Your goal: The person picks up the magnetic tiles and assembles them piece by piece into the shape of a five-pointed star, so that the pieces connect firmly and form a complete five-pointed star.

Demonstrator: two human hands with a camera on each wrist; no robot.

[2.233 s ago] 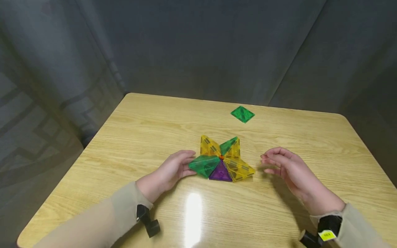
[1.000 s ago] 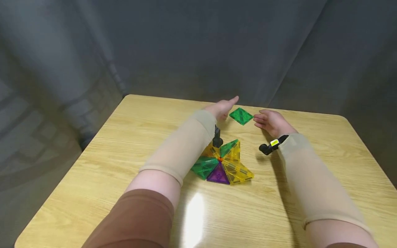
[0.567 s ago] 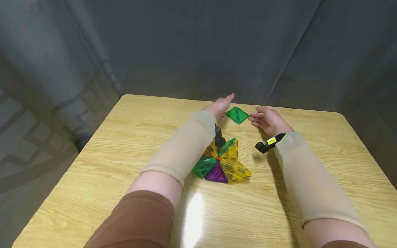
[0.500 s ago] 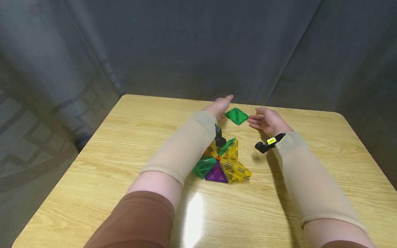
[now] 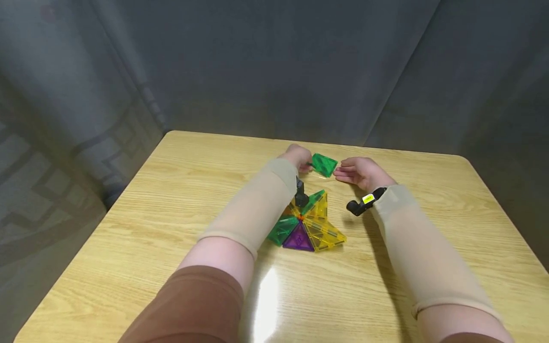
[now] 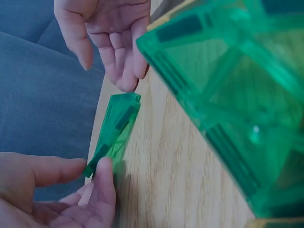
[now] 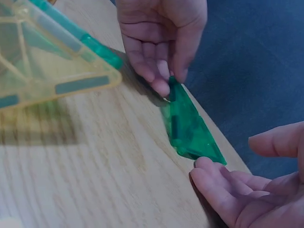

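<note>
A translucent green magnetic tile piece (image 5: 324,165), diamond-shaped in the earlier frames, is at the far side of the table. My left hand (image 5: 299,156) pinches one corner of it between thumb and fingers; the left wrist view shows the piece (image 6: 116,124) tilted on edge. At its opposite end is my right hand (image 5: 360,172), fingers extended and thumb apart. In the right wrist view the fingertips of my right hand (image 7: 251,190) are at the edge of the piece (image 7: 192,128), seemingly touching it. Nearer me lies a star-like tile build with a purple triangle (image 5: 299,238), yellow tiles (image 5: 328,236) and green tiles (image 5: 283,229).
The wooden table (image 5: 171,190) has its back edge just behind the hands, against a dark grey curtain (image 5: 257,71). My left forearm (image 5: 253,205) passes over the build and hides its left part. Wrist cameras (image 5: 364,202) hang close above the table.
Both hands moved from beside the build to the far green piece. My left thumb has closed onto its corner, and the piece has tilted and shifted slightly toward me.
</note>
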